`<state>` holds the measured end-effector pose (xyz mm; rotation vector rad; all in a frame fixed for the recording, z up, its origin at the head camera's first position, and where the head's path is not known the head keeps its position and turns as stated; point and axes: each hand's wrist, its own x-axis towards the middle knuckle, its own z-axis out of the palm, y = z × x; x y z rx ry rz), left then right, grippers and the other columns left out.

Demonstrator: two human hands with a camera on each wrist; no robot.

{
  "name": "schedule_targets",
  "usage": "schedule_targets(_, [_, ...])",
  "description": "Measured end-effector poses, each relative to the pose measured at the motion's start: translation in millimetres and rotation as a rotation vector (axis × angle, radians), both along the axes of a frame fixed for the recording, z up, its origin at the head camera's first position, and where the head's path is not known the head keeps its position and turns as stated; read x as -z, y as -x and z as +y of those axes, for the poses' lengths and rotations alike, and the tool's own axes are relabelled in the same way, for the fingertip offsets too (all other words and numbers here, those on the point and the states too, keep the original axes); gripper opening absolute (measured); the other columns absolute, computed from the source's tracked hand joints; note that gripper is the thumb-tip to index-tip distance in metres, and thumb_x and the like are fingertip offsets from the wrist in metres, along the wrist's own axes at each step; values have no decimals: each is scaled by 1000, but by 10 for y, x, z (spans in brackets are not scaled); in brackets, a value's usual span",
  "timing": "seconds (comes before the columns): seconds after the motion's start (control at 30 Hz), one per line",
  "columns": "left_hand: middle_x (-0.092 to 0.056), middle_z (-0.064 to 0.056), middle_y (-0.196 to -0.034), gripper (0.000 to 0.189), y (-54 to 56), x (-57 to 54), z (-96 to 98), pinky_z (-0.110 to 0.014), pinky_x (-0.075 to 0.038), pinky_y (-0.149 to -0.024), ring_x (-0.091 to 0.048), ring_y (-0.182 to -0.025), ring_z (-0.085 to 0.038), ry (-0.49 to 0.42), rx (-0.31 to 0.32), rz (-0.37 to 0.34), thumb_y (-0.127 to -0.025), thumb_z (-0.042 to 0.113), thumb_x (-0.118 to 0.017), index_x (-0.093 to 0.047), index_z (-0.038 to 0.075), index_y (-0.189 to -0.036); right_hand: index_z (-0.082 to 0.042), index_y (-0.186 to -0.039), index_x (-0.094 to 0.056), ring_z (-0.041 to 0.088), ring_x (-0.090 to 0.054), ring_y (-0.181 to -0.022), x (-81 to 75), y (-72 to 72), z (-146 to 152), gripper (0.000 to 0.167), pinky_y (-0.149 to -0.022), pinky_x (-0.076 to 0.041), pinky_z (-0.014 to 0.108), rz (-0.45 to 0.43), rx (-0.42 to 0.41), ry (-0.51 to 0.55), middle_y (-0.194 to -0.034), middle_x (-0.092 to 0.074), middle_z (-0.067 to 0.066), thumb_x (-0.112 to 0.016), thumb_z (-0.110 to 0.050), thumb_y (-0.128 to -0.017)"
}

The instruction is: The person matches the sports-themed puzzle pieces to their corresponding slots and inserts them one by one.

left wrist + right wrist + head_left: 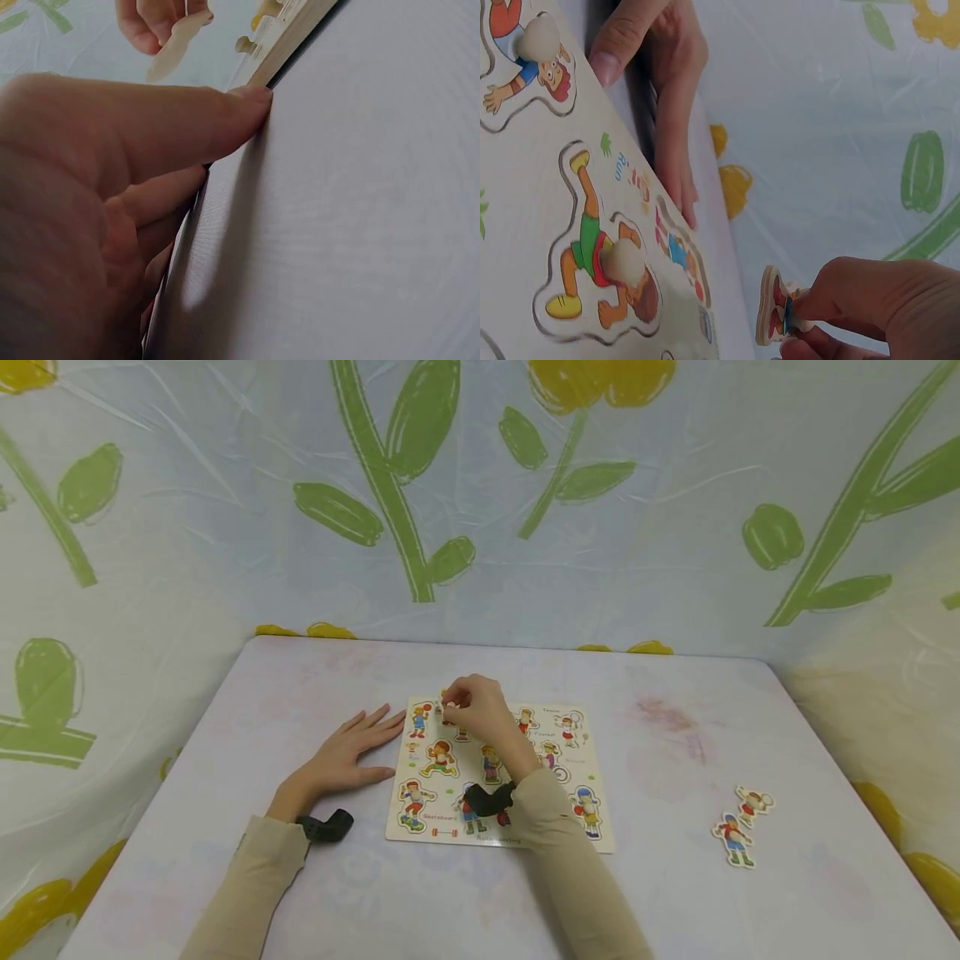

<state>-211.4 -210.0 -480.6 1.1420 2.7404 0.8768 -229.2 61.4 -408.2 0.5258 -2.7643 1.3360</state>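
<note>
A wooden knobbed puzzle board (pixel 604 842) with pictures of children at sports lies on the table. My right hand (pixel 480 706) is above the board's upper left part, thumb and fingers pinching a small wooden puzzle piece (pixel 768 306) by its back. That piece is lifted off the board and stands on edge in the right wrist view; fingers cover part of it. My left hand (pixel 352 752) rests on the table with fingers spread, its thumb and fingertips right at the board's left edge. A runner piece (pixel 600 262) with a round knob sits in its recess.
Two loose puzzle pieces, a figure in blue shorts (pixel 735 840) and a racket player (pixel 752 807), lie together at the table's right. A flower-printed cloth (pixel 480 585) hangs behind the table (pixel 675 910). Each wrist wears a black camera (pixel 487 799).
</note>
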Motion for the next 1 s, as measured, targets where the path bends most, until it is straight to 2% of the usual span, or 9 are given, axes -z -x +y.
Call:
schedule_targets(0.13, [-35, -4, -159, 75, 10, 15, 2, -55, -9, -121, -21, -149, -32, 4, 1, 11, -87, 39, -69, -42, 10, -151, -4, -91, -73, 19, -56, -76, 33, 25, -133, 9, -65, -50, 29, 9, -20, -26, -88, -64, 10, -69, -2, -83])
schedule_targets(0.27, [-36, -4, -158, 76, 9, 18, -4, -55, -11, -121, -21, -149, -32, 11, -5, 22, -86, 40, -69, -43, 10, -151, -5, -93, -74, 18, -57, -79, 50, 58, -273, 9, -68, -50, 27, -25, -31, -73, -90, -66, 8, -69, -4, -85])
schedule_targets(0.53, [-38, -6, -157, 76, 1, -21, 9, -57, -11, -120, -24, -148, -35, -12, 3, 17, -85, 38, -71, -44, 9, -150, -6, -90, -73, 16, -56, -73, 73, 109, -418, 5, -62, -48, 25, -94, -38, -155, -81, -65, 3, -70, -7, -87])
schedule_targets(0.67, [-37, -5, -157, 75, -4, -31, 10, -56, -10, -121, -22, -149, -33, -5, 2, 7, -86, 37, -70, -43, 10, -151, -7, -91, -73, 14, -55, -72, 130, 126, -437, 4, -62, -47, 23, -123, -41, -192, -82, -65, 2, -70, -8, -89])
schedule_targets(0.83, [-37, -4, -157, 75, -11, -44, 13, -55, -9, -121, -22, -149, -33, -7, 1, -6, -86, 36, -70, -43, 10, -151, -7, -91, -73, 12, -56, -69, 225, 138, -434, 5, -59, -47, 21, -144, -43, -193, -82, -67, 1, -70, -11, -91])
schedule_targets(1.0, [-38, -6, -157, 76, -14, -43, 15, -58, -11, -120, -24, -148, -35, -6, 1, 13, -85, 37, -71, -44, 8, -150, -7, -90, -74, 11, -56, -67, 263, 130, -428, 6, -58, -47, 20, -164, -32, -152, -80, -66, 1, -70, -13, -91])
